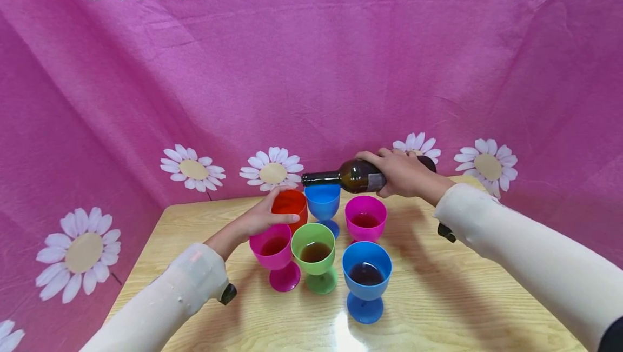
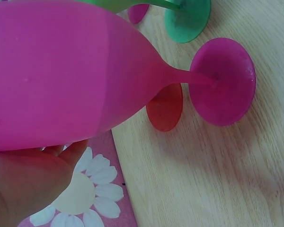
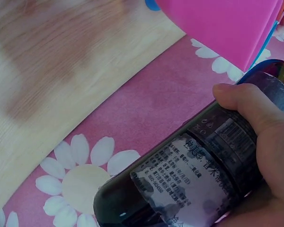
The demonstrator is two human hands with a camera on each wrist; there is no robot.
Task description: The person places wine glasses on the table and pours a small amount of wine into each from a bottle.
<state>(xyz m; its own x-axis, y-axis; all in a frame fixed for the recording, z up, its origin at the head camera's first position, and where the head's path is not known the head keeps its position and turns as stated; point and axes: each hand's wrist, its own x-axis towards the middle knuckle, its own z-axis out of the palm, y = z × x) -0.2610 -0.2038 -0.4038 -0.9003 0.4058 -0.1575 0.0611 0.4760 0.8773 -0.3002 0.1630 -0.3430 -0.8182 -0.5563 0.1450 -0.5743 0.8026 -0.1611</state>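
Note:
My left hand (image 1: 260, 217) grips the bowl of a red-orange goblet (image 1: 293, 204) at the back left, thumb across its near side. In the left wrist view, a pink goblet (image 2: 61, 75) covers most of that bowl, leaving the red foot (image 2: 165, 109) showing. My right hand (image 1: 401, 172) holds a dark glass wine bottle (image 1: 357, 174) around its body, tipped almost level with the neck pointing left. The bottle's mouth is near the rims of the red-orange goblet and the back blue goblet (image 1: 323, 205). A printed label (image 3: 184, 175) shows in the right wrist view.
Dark liquid lies in the left pink goblet (image 1: 273, 248), green goblet (image 1: 315, 265), front blue goblet (image 1: 366, 281) and right pink goblet (image 1: 365, 227). They stand close together on the wooden table (image 1: 438, 298). A pink daisy-print cloth (image 1: 311, 71) hangs behind the table.

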